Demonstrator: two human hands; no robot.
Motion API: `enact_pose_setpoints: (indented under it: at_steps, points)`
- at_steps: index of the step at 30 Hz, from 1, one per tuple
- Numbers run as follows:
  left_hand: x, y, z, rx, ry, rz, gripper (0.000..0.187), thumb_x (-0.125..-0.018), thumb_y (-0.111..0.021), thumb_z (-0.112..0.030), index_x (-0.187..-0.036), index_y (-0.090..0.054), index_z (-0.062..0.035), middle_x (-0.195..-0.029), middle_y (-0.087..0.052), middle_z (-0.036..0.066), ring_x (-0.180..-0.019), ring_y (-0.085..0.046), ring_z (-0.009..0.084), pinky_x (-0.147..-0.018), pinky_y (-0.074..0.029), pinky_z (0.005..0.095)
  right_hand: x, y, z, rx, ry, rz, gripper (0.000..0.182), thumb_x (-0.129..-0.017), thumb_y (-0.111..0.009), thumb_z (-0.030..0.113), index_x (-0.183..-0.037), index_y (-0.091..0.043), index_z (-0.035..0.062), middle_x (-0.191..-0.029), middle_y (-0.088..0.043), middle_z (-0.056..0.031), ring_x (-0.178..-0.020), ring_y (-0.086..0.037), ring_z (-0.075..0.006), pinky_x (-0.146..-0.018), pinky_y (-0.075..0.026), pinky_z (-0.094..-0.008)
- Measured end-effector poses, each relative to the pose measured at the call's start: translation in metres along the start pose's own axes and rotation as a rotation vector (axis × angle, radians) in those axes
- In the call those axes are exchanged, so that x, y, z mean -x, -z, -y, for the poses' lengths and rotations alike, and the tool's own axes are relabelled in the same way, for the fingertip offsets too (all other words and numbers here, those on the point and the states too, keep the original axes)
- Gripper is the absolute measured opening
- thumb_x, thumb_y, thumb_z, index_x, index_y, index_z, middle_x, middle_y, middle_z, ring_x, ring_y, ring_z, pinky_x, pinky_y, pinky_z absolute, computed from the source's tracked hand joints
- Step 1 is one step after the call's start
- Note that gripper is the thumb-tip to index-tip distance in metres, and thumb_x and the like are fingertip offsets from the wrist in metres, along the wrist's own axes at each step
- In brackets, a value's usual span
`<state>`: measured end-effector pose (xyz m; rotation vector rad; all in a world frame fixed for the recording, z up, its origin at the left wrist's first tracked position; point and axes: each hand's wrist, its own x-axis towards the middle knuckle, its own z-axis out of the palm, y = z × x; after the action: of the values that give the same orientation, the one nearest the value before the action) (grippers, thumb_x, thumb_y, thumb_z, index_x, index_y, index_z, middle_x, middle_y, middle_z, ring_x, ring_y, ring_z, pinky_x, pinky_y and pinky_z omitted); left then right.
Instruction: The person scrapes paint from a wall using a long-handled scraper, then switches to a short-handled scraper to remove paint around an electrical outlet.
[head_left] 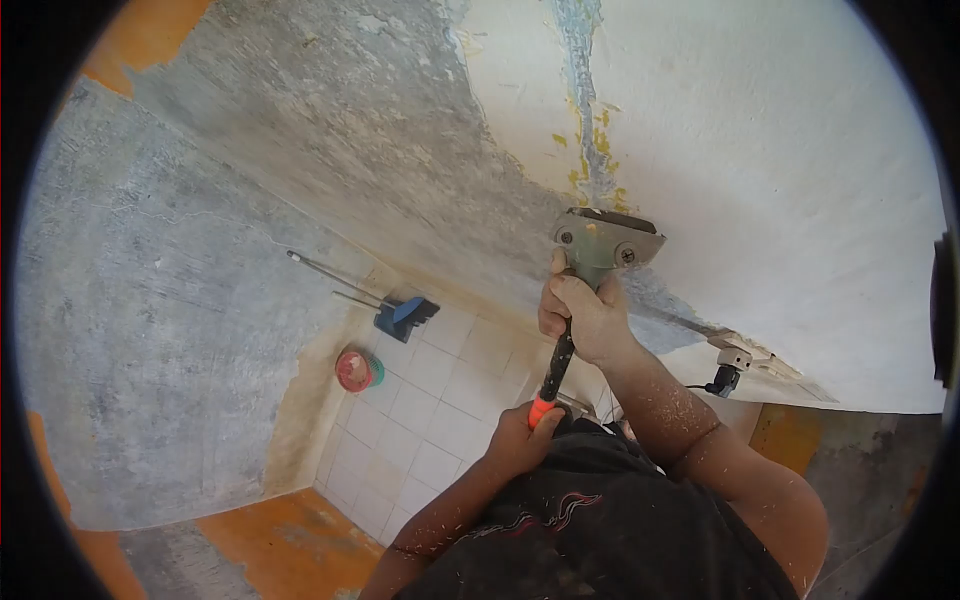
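Observation:
A long-handled scraper [595, 250] with a wide metal head and two screws rests its blade edge against the wall. Wrapped round its neck, just below the head, is my right hand [590, 318]. Lower down, at the black and orange end of the handle, my left hand [525, 437] is closed near my dark shirt. Above the blade, a strip of bare grey with yellow flecks [600, 160] runs up the white wall [760, 150]. Pale chips of paint lie on both forearms.
On the white tiled floor [435, 400] stand a red and green bucket [358, 370] and a blue dustpan [405, 315] beside a broom. A socket box with a black plug [725, 375] juts from the wall at right. Grey and orange walls surround the floor.

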<state>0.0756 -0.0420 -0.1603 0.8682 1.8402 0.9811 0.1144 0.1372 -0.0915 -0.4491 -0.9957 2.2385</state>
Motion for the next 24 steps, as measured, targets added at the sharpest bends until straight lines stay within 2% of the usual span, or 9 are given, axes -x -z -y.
enact_pose_setpoints:
  at_steps: [2,4,8,11,17,19,21,23,24]
  points:
    - [-0.003,0.003,0.001,0.002,0.049,0.003,0.034,-0.086,-0.058,-0.032,-0.085,-0.058,0.0017,-0.063,-0.058,0.012,-0.056,-0.054,0.0180,-0.056,-0.044,0.0326,-0.002,-0.001,0.000,-0.010,0.004,0.018,0.008,-0.084,-0.045,0.007,-0.090,-0.041,0.0095,-0.057,-0.032,0.0030,-0.045,-0.031,-0.0073,-0.041,-0.031,-0.0247]
    - [0.002,0.000,-0.001,-0.021,0.055,0.012,0.034,-0.086,-0.058,-0.032,-0.085,-0.058,0.0020,-0.063,-0.058,0.012,-0.057,-0.054,0.0180,-0.056,-0.044,0.0327,0.003,-0.002,-0.003,-0.044,0.008,-0.055,0.009,-0.084,-0.045,0.007,-0.090,-0.040,0.0107,-0.057,-0.032,0.0030,-0.045,-0.031,-0.0081,-0.041,-0.031,-0.0255]
    - [0.003,0.006,-0.013,-0.058,0.019,-0.026,0.035,-0.086,-0.058,-0.032,-0.085,-0.058,0.0029,-0.063,-0.058,0.013,-0.057,-0.054,0.0184,-0.057,-0.044,0.0332,0.000,-0.007,0.003,-0.026,-0.016,-0.007,0.010,-0.084,-0.045,0.007,-0.090,-0.039,0.0120,-0.056,-0.032,0.0032,-0.044,-0.031,-0.0085,-0.041,-0.030,-0.0257]
    - [0.002,0.018,-0.015,0.023,0.079,0.013,0.036,-0.086,-0.059,-0.033,-0.084,-0.058,0.0030,-0.064,-0.058,0.015,-0.057,-0.056,0.0209,-0.058,-0.045,0.0343,-0.005,-0.013,0.003,-0.069,-0.030,0.019,0.011,-0.084,-0.045,0.006,-0.090,-0.039,0.0133,-0.056,-0.032,0.0034,-0.044,-0.031,-0.0082,-0.041,-0.029,-0.0253]
    - [0.007,0.009,-0.010,-0.097,0.024,-0.044,0.038,-0.086,-0.058,-0.035,-0.081,-0.058,0.0029,-0.062,-0.057,0.016,-0.056,-0.055,0.0229,-0.057,-0.044,0.0346,0.000,-0.011,-0.001,-0.072,-0.059,-0.069,0.012,-0.084,-0.044,0.004,-0.091,-0.039,0.0135,-0.057,-0.031,0.0038,-0.045,-0.029,-0.0077,-0.042,-0.028,-0.0247]
    - [0.003,0.020,-0.019,0.005,0.080,0.011,0.034,-0.088,-0.053,-0.031,-0.078,-0.056,0.0013,-0.062,-0.057,0.008,-0.059,-0.053,0.0142,-0.056,-0.044,0.0330,-0.011,-0.018,0.004,-0.075,-0.050,0.007,0.012,-0.083,-0.044,0.005,-0.090,-0.039,0.0143,-0.056,-0.030,0.0042,-0.045,-0.028,-0.0077,-0.042,-0.028,-0.0249]
    - [0.009,0.016,-0.016,-0.027,0.037,-0.045,0.034,-0.088,-0.053,-0.031,-0.077,-0.056,0.0009,-0.061,-0.056,0.007,-0.058,-0.053,0.0140,-0.056,-0.043,0.0329,-0.002,-0.019,-0.003,-0.071,-0.029,-0.063,0.013,-0.083,-0.044,0.005,-0.089,-0.040,0.0148,-0.056,-0.030,0.0042,-0.045,-0.028,-0.0078,-0.042,-0.028,-0.0254]
    - [0.012,0.010,-0.002,-0.112,0.014,-0.059,0.038,-0.087,-0.057,-0.035,-0.084,-0.059,0.0029,-0.065,-0.060,0.015,-0.059,-0.056,0.0188,-0.058,-0.045,0.0341,0.004,-0.005,-0.008,-0.136,-0.053,-0.109,0.012,-0.083,-0.043,0.004,-0.089,-0.036,0.0120,-0.055,-0.031,0.0018,-0.044,-0.032,-0.0096,-0.042,-0.030,-0.0269]
    - [0.014,0.011,-0.007,-0.037,0.029,-0.002,0.038,-0.087,-0.056,-0.035,-0.083,-0.059,0.0029,-0.065,-0.059,0.015,-0.059,-0.056,0.0199,-0.058,-0.045,0.0337,0.003,-0.003,-0.005,-0.135,-0.093,-0.076,0.012,-0.083,-0.043,0.004,-0.089,-0.036,0.0129,-0.055,-0.031,0.0023,-0.044,-0.030,-0.0091,-0.042,-0.029,-0.0265]
